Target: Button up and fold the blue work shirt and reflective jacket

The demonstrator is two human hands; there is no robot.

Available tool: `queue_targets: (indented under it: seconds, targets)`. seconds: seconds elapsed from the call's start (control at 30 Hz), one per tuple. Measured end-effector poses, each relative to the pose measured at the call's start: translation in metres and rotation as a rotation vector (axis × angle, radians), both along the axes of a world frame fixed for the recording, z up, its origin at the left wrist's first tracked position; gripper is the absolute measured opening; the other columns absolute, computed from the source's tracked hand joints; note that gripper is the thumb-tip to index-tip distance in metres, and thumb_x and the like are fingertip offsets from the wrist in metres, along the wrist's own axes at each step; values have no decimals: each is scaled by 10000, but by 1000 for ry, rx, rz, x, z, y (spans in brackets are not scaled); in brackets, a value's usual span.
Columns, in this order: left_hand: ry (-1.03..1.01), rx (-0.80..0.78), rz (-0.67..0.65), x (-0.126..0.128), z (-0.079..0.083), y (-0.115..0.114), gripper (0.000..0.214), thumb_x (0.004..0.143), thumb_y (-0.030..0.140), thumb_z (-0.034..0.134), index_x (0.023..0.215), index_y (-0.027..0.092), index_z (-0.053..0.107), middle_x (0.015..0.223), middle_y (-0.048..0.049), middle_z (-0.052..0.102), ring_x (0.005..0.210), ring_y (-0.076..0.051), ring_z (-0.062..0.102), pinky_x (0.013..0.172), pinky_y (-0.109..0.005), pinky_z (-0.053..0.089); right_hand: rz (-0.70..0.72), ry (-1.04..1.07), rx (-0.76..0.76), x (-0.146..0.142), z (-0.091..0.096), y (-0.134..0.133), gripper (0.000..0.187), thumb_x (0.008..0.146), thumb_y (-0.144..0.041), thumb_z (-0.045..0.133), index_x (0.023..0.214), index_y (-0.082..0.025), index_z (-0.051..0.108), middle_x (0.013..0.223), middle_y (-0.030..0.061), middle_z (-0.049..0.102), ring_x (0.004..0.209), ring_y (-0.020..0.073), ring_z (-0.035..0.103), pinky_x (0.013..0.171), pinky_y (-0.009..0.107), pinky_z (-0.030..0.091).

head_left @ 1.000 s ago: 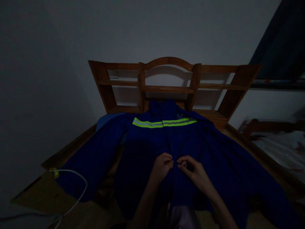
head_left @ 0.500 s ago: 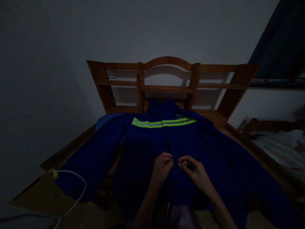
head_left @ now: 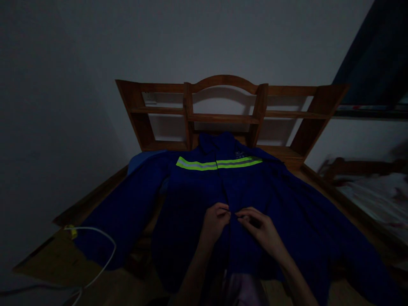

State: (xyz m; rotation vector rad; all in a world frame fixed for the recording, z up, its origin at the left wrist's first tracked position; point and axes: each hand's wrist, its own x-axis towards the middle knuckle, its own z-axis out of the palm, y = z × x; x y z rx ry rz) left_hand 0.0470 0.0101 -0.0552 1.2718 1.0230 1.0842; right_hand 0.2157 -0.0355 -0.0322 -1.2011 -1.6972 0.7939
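Observation:
A dark blue work jacket [head_left: 191,204] with a yellow-green reflective stripe [head_left: 218,163] lies spread face up on a wooden bed, sleeves out to both sides. My left hand [head_left: 215,223] pinches the left edge of the front opening at mid-chest, fingers curled. My right hand [head_left: 258,229] pinches the right edge just beside it, fingertips together. The two hands almost touch over the front seam. The room is dim, so what sits between the fingertips is too small to make out.
A wooden headboard with shelves [head_left: 225,114] stands against the wall behind the jacket. A white cable [head_left: 102,259] loops over the bed's left corner. Another bed with pale bedding [head_left: 376,199] is at the right. A dark curtain [head_left: 379,55] hangs at upper right.
Both hands have stayed on the jacket's front seam, shifting only slightly upward. The jacket lies as before.

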Motion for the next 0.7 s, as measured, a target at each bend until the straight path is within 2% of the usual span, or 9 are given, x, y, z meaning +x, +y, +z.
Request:
queue_targets:
  seconds: [0.2, 0.33, 0.7]
  targets:
    - [83, 69, 16, -2, 12, -5, 170, 724, 232, 607, 874, 152, 606, 722, -35, 682, 656, -141, 625, 587, -205, 434, -21, 21, -27, 0, -1, 0, 204, 844, -333, 584, 999, -214, 642, 896, 16, 611, 760, 122, 563, 707, 227, 433]
    - [60, 83, 5, -3, 16, -7, 193, 732, 262, 619, 890, 152, 609, 743, -41, 693, 696, -157, 643, 623, -217, 451, -56, 42, -59, -1, -4, 1, 233, 843, -358, 581, 1019, -208, 609, 837, 8, 614, 735, 121, 568, 692, 223, 435]
    - [-38, -11, -55, -5, 18, -9, 350, 586, 204, 755, 903, 138, 622, 755, -45, 673, 747, -172, 648, 692, -245, 487, -85, 13, -45, 0, -11, 5, 200, 842, -357, 572, 959, -195, 573, 773, -5, 592, 704, 120, 558, 659, 218, 423]
